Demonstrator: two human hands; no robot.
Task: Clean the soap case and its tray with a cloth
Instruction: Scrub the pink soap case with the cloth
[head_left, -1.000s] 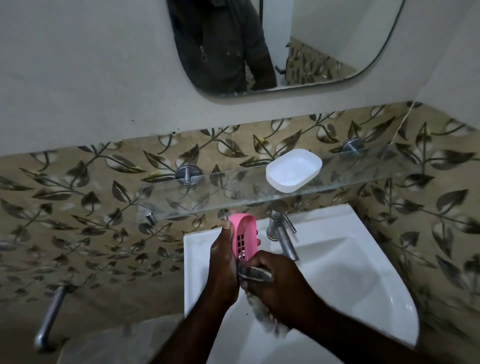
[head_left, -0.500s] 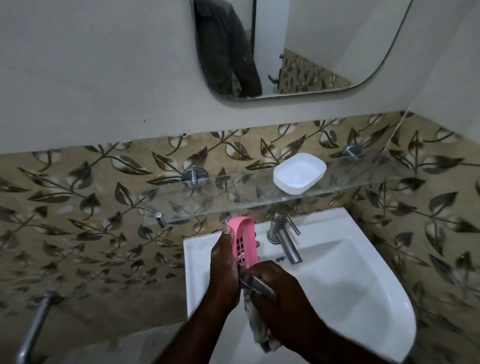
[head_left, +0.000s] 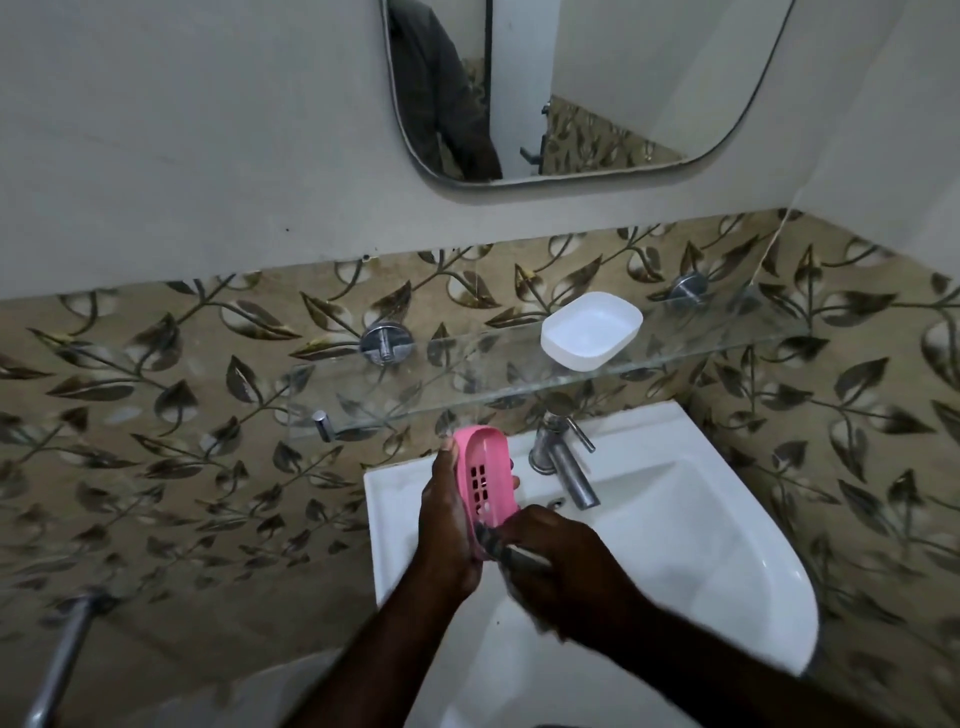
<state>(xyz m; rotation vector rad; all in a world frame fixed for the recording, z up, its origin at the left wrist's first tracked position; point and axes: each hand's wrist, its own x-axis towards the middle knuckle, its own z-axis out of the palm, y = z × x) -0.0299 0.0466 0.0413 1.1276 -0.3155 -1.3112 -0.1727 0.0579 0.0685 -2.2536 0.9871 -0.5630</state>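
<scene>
My left hand (head_left: 447, 525) grips a pink slotted soap tray (head_left: 485, 475), held upright on its edge over the left side of the white sink (head_left: 727, 545). My right hand (head_left: 561, 566) grips a grey cloth (head_left: 498, 545) bunched against the tray's lower end; most of the cloth is hidden under the hand. The white soap case (head_left: 592, 330) sits open side up on the glass shelf (head_left: 441, 395) above the sink.
A chrome tap (head_left: 563, 462) stands just right of the pink tray. A mirror (head_left: 587, 88) hangs on the wall above. A metal pipe (head_left: 57, 665) sticks out at the lower left. Leaf-patterned tiles cover the wall behind the shelf.
The view has shifted slightly. My right hand with the cloth has slid a little lower along the tray's bottom end, while my left hand keeps the tray upright in the same spot.
</scene>
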